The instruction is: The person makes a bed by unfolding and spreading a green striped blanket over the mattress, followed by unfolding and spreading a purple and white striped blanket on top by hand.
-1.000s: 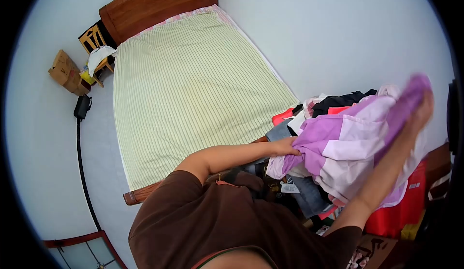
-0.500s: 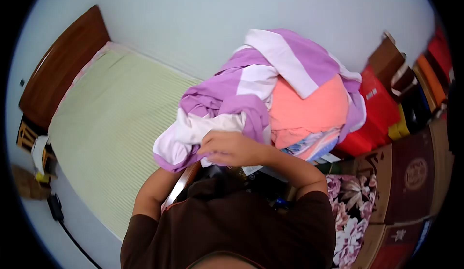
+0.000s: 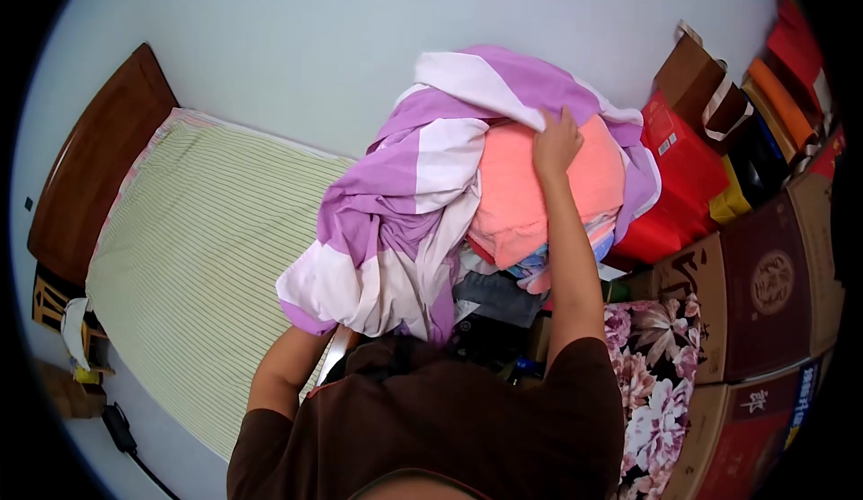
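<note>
Right of the bed (image 3: 216, 230), the right hand (image 3: 557, 148) had moved onto the upper flap of the purple-and-white cloth (image 3: 449, 163), bringing it within reach, fingers bent, grip unclear; the left hand's fingers were hidden.

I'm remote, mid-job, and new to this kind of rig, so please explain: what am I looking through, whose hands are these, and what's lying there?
No robot: one camera on a person's head looks forward and down over their brown shirt. Their right hand has its fingers at an edge of the purple-and-white cloth; whether it grips is unclear. The left hand is hidden by that cloth, which drapes around a coral cloth on a pile. A bed stands left, cartons right.
</note>
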`<state>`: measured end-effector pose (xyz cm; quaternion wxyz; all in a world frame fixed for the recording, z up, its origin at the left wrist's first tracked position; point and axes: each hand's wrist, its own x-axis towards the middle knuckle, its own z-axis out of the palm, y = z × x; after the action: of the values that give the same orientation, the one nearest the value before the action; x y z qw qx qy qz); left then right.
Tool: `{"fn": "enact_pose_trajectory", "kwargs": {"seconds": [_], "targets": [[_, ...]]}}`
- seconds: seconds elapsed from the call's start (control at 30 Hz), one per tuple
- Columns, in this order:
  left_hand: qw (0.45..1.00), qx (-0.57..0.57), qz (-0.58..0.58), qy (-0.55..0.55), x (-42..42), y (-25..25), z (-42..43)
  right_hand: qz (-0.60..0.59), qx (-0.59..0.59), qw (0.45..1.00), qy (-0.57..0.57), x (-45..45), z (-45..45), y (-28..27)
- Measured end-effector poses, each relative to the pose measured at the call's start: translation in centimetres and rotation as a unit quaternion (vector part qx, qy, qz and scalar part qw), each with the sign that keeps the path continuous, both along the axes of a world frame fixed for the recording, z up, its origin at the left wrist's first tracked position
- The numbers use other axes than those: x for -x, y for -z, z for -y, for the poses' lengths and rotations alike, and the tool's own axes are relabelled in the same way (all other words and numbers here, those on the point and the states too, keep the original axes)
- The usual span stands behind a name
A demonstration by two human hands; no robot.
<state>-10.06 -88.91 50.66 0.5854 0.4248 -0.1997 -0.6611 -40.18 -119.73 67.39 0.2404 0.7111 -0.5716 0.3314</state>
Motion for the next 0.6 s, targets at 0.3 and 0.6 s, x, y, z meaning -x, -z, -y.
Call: {"fn": "enact_pose_trajectory", "kwargs": {"seconds": [0.3,0.6], "targets": [[1.0,-0.006,0.002,0.002,0.4,-0.3,0.5,0.681,-0.264,0.527,-0.434,-18.8,-3.1,-15.8],[0.999,-0.002,-0.009,-0.044,-1.8,-0.5,-1.7,-0.136,-0.499,0.448,-0.729,-25.7,-22.6,1.2]]}}
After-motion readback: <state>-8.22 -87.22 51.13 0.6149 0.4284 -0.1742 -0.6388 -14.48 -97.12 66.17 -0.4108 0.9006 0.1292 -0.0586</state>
